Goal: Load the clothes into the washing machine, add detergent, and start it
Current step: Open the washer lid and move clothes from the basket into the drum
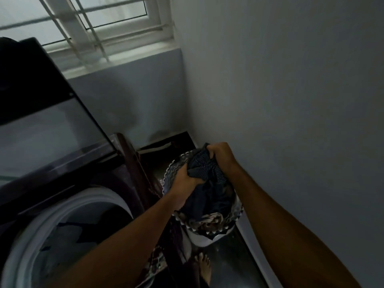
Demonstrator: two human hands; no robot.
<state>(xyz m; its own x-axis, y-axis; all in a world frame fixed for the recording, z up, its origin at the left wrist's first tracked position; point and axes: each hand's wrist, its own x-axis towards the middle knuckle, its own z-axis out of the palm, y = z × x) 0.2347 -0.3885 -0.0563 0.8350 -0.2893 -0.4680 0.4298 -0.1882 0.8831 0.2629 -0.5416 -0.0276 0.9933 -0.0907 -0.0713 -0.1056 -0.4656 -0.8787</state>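
- The laundry basket [232,220], with its wavy patterned rim, stands on the dark floor [230,260] in the corner, just to the right of the washing machine [18,265].
- Both hands reach into the basket and grip the same dark striped garment [204,170], bunched above the basket's far rim.
- The left hand [185,185] has its fingers curled tight round the garment's near side, above the basket's left rim.
- The right hand [220,153] clenches the garment's top, over the basket's far edge.
- More dark clothes [209,201] fill the basket under the garment; a paler crumpled piece [213,219] lies at the basket's near side.
- Left of the basket, the washing machine's round drum opening [68,231] shows some dark cloth inside, and its lid [41,121] stands raised behind.
- A bare foot [204,269] rests on the floor just in front of the basket.
- A barred window [97,23] sits high on the wall beyond the basket.
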